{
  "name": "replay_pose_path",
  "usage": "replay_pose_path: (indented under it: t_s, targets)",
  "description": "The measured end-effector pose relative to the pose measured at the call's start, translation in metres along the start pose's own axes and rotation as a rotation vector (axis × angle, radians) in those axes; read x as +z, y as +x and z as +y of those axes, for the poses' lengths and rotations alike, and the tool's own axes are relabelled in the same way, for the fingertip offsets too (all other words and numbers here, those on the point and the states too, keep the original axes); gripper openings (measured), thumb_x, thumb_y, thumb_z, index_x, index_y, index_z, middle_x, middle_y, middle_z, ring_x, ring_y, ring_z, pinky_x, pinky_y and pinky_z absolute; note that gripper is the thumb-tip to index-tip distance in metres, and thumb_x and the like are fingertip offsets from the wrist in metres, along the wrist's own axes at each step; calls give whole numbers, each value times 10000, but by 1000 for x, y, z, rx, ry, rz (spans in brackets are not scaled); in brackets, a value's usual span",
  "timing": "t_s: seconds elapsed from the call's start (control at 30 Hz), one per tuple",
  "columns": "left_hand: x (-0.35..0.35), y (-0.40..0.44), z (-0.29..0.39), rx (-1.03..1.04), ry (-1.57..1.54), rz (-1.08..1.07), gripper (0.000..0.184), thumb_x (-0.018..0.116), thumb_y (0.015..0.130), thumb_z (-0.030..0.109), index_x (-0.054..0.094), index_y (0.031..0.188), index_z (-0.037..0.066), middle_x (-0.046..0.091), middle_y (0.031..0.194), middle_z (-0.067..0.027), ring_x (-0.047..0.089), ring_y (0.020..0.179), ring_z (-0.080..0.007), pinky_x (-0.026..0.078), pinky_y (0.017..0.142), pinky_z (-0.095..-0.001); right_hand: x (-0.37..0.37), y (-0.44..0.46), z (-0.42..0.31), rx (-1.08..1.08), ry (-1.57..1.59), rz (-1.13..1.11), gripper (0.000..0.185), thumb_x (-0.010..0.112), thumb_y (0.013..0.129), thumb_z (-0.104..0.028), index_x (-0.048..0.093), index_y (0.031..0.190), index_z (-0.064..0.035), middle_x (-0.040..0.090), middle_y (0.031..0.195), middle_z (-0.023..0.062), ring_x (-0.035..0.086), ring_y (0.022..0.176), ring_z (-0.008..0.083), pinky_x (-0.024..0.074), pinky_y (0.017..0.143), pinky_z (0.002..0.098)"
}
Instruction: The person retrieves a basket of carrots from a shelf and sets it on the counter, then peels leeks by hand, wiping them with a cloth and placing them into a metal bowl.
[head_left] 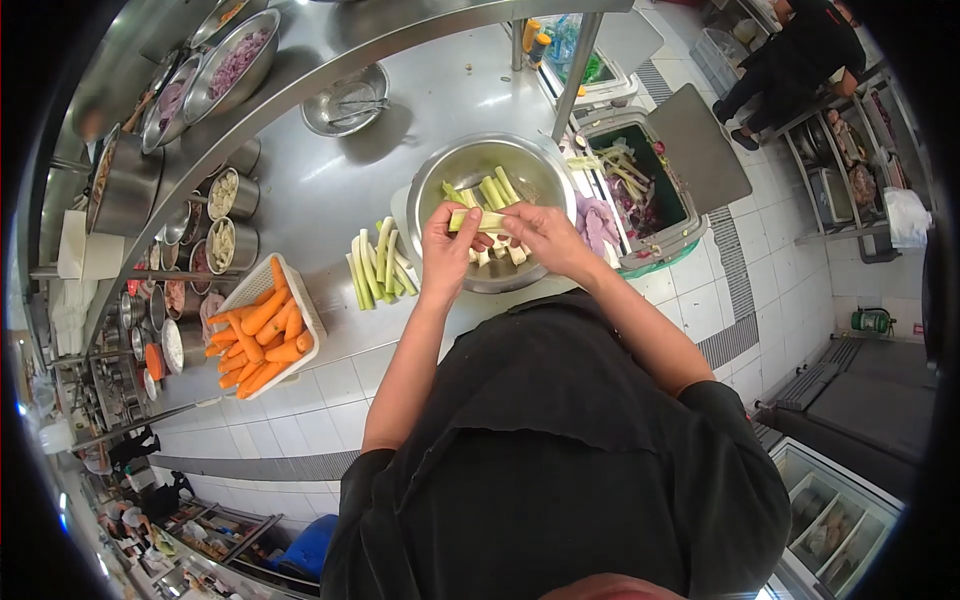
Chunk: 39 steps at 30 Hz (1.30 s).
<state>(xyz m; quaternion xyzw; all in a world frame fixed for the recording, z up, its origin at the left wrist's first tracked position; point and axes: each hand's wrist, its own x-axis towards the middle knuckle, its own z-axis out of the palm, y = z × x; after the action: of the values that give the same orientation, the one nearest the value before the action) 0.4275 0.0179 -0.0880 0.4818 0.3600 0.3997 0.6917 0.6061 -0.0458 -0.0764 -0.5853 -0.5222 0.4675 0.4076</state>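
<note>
**Both hands on one pale green stalk above the steel bowl**

The person's left hand point(455, 235) and right hand point(548, 238) are pinching a short, pale green length of stalk point(478, 221), one hand toward each end, thumbs uppermost. The piece lies level above the wide, round stainless-steel bowl point(541, 182), near the side closest to the person's body.

From where I stand, the work looks partway through. A batch of cut green-and-white stalk pieces point(490, 188) is in the bowl, some at its far side and some just below the hands. A loose pile of longer green-and-white stalks point(382, 262) lies on the metal counter point(440, 75) left of the bowl, and I'd judge those are waiting their turn. What exactly is being done to the held piece I can't tell.

To the right stands a dark green bin with a grey rim point(682, 228), holding pale green strips and purplish scraps. On the left, a white plastic basket point(316, 325) is heaped with whole orange carrots point(265, 325). Farther up, a smaller shiny steel bowl point(318, 112) has metal utensils in it, a raised steel basin point(207, 97) holds chopped purple pieces, and a cylindrical steel pot point(243, 205) contains pale chunks.
</note>
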Motion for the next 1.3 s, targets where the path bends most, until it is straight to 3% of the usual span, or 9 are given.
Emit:
replay_pose_path:
  t_s: [0.17,0.43,0.53,0.67,0.73,0.83,1.0,1.13,1.3]
  targets:
    - [6,-6,-7,-64,-28,-3,209,669,1000,229,600,946,39,661,748,-32,638,596,-90,472,522,-222,5,2,16,-559,-490,381,184,621,985,-181,662,1040,-11,682,789,184,668,690,369,527,648,407]
    - [9,-8,-10,-56,147,56,221,676,996,219,579,910,40,637,721,-33,615,542,-91,442,472,-213,-26,-5,11,-93,-252,737,209,553,1031,-221,614,981,-28,688,758,172,667,649,371,524,607,439]
    - [-3,-4,-20,-81,38,223,222,653,1010,228,571,920,43,632,738,-40,603,529,-92,434,466,-224,-95,6,30,-401,-1071,959,296,640,971,-252,631,1153,-18,680,1021,196,664,917,369,528,798,459]
    - [-14,3,-37,-162,-228,402,223,559,1059,249,599,1002,37,623,760,-45,602,558,-103,428,473,-238,-108,-24,72,251,-529,446,438,697,868,-198,590,1257,-28,522,1380,218,503,1248,427,403,1044,521]
    - [-15,-5,-37,-146,-165,390,228,553,1062,251,605,1009,35,618,750,-42,601,582,-102,432,493,-240,-57,-42,106,-323,-767,304,390,681,836,-124,618,1211,-35,552,1338,214,531,1229,403,420,1035,505]
    - [-12,-10,-44,-71,26,398,249,546,1064,252,615,992,23,611,728,-40,583,615,-103,435,538,-252,-35,-59,149,-396,-924,283,465,672,828,-47,587,1285,-41,625,1213,220,589,1151,445,478,997,470]
    - [-7,1,-32,247,425,472,279,552,1056,233,615,922,-3,608,699,-50,533,638,-128,440,599,-304,-75,-71,117,72,295,748,313,628,918,-26,605,1230,-20,689,1037,103,673,988,245,555,880,372]
    - [20,-4,-12,233,594,95,237,579,1030,191,575,882,6,576,692,-58,514,673,-133,447,630,-340,-69,-72,12,-294,-11,201,504,717,927,-283,503,1302,-24,675,1071,147,674,1005,287,535,912,426]
    - [30,-16,-20,215,414,-5,262,607,1018,167,547,812,16,550,686,-54,463,707,-83,435,629,-308,-2,-44,-14,29,-63,-114,544,775,846,-256,479,1242,-30,629,1108,201,648,1073,314,491,931,403]
